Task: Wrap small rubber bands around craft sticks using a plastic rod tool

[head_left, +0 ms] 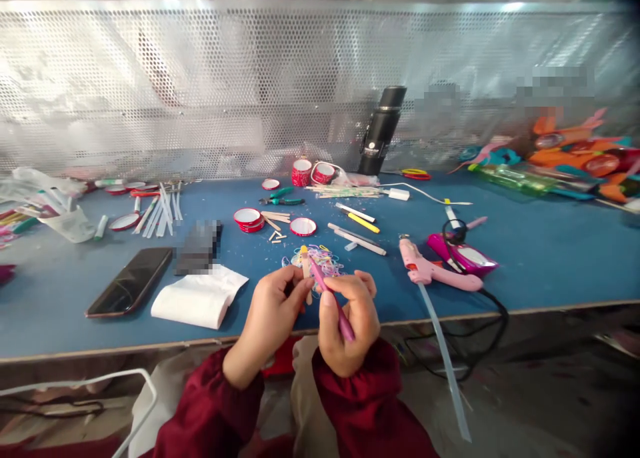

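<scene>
Between the thumb and fingers of my left hand [277, 303] is a wooden craft stick [306, 266], held upright, with a yellow tip at its top end. My right hand [349, 318] is closed around a pink-purple pen [345, 325] in a writing grip. The pen's point slants up to the left and meets or nearly meets the stick; contact is hard to make out. Behind both hands lies a loose pile of thin pastel rubber bands [327, 261]. Farther back are a red-rimmed round lid [303, 227] and several cut stick pieces [276, 217].
A pink glue gun [420, 265] with a long glue stick lies right, its black cord over the table edge. Left are a phone [131, 281] and white tissue [197, 298]. Teal pliers [283, 197], a yellow pen [363, 222] and a black flask [383, 131] stand farther back.
</scene>
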`<state>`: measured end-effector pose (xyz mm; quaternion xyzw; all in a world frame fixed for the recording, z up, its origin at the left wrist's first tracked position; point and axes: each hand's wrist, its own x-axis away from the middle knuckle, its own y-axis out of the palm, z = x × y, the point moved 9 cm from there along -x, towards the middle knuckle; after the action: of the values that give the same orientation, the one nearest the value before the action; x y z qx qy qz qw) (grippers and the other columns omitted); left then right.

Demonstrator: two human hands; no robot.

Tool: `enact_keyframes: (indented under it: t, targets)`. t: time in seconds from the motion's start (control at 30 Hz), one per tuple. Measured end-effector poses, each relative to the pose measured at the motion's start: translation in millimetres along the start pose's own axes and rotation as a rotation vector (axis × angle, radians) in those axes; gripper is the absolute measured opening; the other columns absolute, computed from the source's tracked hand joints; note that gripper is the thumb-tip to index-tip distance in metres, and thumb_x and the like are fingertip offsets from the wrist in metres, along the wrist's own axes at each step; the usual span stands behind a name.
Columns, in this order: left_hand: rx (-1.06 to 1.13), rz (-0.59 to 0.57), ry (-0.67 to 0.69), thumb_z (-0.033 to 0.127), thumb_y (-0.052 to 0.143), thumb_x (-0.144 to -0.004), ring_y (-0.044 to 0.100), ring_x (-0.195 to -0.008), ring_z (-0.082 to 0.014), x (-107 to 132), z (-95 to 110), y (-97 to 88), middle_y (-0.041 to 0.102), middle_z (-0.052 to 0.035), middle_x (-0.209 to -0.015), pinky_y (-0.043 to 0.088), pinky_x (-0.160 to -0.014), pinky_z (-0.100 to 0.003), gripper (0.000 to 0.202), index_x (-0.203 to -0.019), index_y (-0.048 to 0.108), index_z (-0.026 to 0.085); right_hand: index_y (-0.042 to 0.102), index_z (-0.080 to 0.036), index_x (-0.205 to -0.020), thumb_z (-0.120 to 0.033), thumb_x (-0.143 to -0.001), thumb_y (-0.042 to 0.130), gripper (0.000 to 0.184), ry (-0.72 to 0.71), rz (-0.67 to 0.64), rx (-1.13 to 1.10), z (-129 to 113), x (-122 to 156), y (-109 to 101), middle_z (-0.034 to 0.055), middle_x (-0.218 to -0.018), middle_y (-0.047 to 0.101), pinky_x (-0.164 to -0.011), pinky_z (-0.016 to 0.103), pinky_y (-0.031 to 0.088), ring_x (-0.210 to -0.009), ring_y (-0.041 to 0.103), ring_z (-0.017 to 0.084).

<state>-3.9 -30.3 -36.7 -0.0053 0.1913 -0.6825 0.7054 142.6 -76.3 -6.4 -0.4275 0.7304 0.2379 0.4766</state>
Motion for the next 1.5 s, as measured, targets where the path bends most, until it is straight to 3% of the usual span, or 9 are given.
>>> enact_keyframes:
  t: [0.23,0.4,0.63,0.83,1.1,1.3,1.5]
  targets:
    - [0.04,0.047,0.047,0.045,0.066,-0.094,0.052,-0.057,-0.0121,-6.7,-6.1,-3.4,0.058,0.0032,-0.061,0.039,-0.058,-0.024,0.035,-0.071,0.059,0.019,0.062,-0.023,-0.102,-0.02,-0.096,0.063,0.007,-0.005,0.068,0.028,-0.3,-1.8,-0.3,0.0024,-0.089,0.071,-0.097,0.044,0.05,-0.083,0.067,0.019]
    - [0.084,0.016,0.064,0.046,0.068,-0.091,0.055,-0.057,-0.013,-8.8,-6.7,-0.1,0.061,0.0025,-0.061,0.044,-0.059,-0.025,0.033,-0.072,0.061,0.019,0.062,-0.023,-0.096,-0.023,-0.099,0.06,0.003,-0.02,0.092,0.023,-0.2,-2.6,-0.8,0.0029,-0.086,0.071,-0.09,0.042,0.05,-0.082,0.065,0.019]
    - [0.168,0.032,0.038,0.046,0.07,-0.086,0.058,-0.058,-0.0141,-11.5,-8.3,0.5,0.065,0.0013,-0.063,0.047,-0.058,-0.025,0.03,-0.074,0.064,0.019,0.061,-0.023,-0.092,-0.023,-0.101,0.057,0.01,-0.012,0.124,-0.019,2.1,0.9,-3.3,0.0028,-0.084,0.069,-0.089,0.043,0.05,-0.08,0.064,0.02]
    - [0.16,0.04,0.038,0.044,0.069,-0.085,0.058,-0.057,-0.0138,-12.4,-11.7,-1.2,0.064,0.0018,-0.062,0.047,-0.057,-0.024,0.028,-0.075,0.065,0.019,0.061,-0.024,-0.092,-0.023,-0.101,0.057,0.01,-0.062,0.071,-0.013,0.4,1.4,1.3,0.0023,-0.083,0.07,-0.093,0.044,0.049,-0.081,0.065,0.02]
    - [0.154,0.048,0.052,0.044,0.069,-0.086,0.058,-0.058,-0.0143,-11.9,-10.2,-2.4,0.065,0.0013,-0.063,0.047,-0.058,-0.025,0.028,-0.074,0.064,0.019,0.06,-0.024,-0.091,-0.017,-0.1,0.058,0.012,-0.077,0.087,-0.024,-4.9,-2.5,0.2,0.0014,-0.081,0.07,-0.084,0.038,0.049,-0.077,0.063,0.018]
    - [0.066,0.049,0.062,0.042,0.067,-0.088,0.057,-0.057,-0.0142,-12.1,-10.5,-3.2,0.065,0.0015,-0.061,0.043,-0.057,-0.024,0.027,-0.072,0.063,0.019,0.06,-0.023,-0.091,-0.019,-0.1,0.059,0.01,-0.09,0.048,0.003,-4.8,-1.0,3.7,0.0015,-0.082,0.071,-0.093,0.043,0.048,-0.077,0.065,0.018]
    - [0.094,0.049,0.051,0.043,0.068,-0.087,0.058,-0.057,-0.0144,-12.1,-12.2,-2.8,0.064,0.0018,-0.06,0.045,-0.058,-0.024,0.028,-0.072,0.063,0.019,0.06,-0.023,-0.09,-0.018,-0.1,0.059,0.012,-0.08,0.063,-0.012,-2.8,-0.8,3.2,0.0012,-0.082,0.071,-0.092,0.041,0.048,-0.078,0.065,0.018]
